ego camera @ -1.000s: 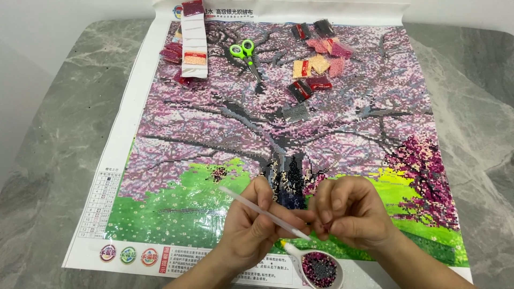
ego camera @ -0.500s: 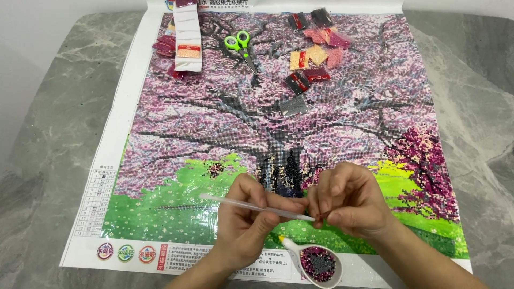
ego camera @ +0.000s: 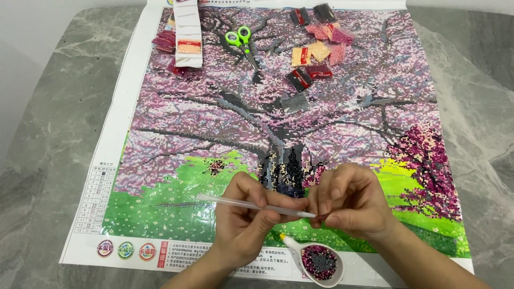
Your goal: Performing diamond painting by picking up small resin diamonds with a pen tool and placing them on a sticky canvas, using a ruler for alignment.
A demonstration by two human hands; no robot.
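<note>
At the bottom edge of the frame, right of centre, a small white tray [ego camera: 336,270] with a spout sits on the lower border of the picture, filled with dark red and grey beads [ego camera: 319,261]. Just above it the two hands meet over the green grass part of the canvas [ego camera: 160,214]. The left hand [ego camera: 247,217] is curled narrowly around a thin white pen [ego camera: 251,204], which lies nearly level, its back end pointing to the left of the frame and its tip to the right. The right hand [ego camera: 350,202] is closed with its fingertips pinched at the pen's tip; whatever sits between them is too small to make out.

Beyond the hands, in the middle of the frame, the canvas shows a dark tree trunk under pink blossom, with a darker pink bush at the right. It lies flat on a grey marble table [ego camera: 59,134]. A colour chart [ego camera: 93,198] is printed on its left margin.

Near the top of the frame lie green-handled scissors [ego camera: 242,44], a white strip of bead packets [ego camera: 188,32] at upper left, and loose small bags [ego camera: 316,51] of pink, orange and dark beads at upper right.
</note>
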